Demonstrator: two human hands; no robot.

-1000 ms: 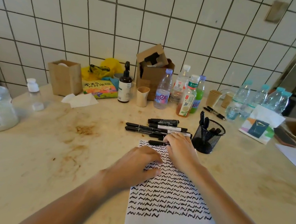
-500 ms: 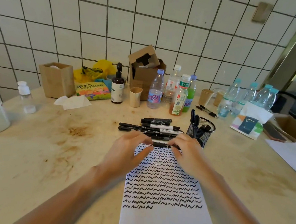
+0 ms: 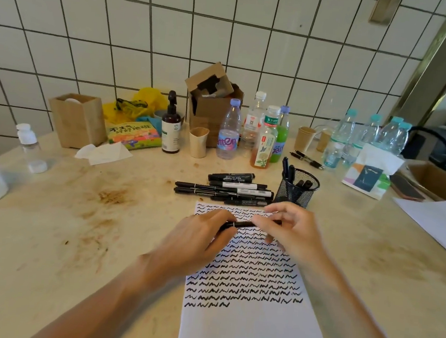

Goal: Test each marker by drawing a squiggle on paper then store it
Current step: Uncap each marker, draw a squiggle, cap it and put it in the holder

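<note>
The marker (image 3: 241,224) is held crosswise above the paper (image 3: 250,329), gripped at each end by the fingers of the left hand (image 3: 196,237) and the right hand (image 3: 292,230).

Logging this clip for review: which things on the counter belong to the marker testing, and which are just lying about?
Part of the job:
marker, held by left hand and right hand
paper with squiggles
pile of markers
mesh cup holding markers

Just lying about:
bottles
paper cup
cardboard box
tissue
snack packet
</note>
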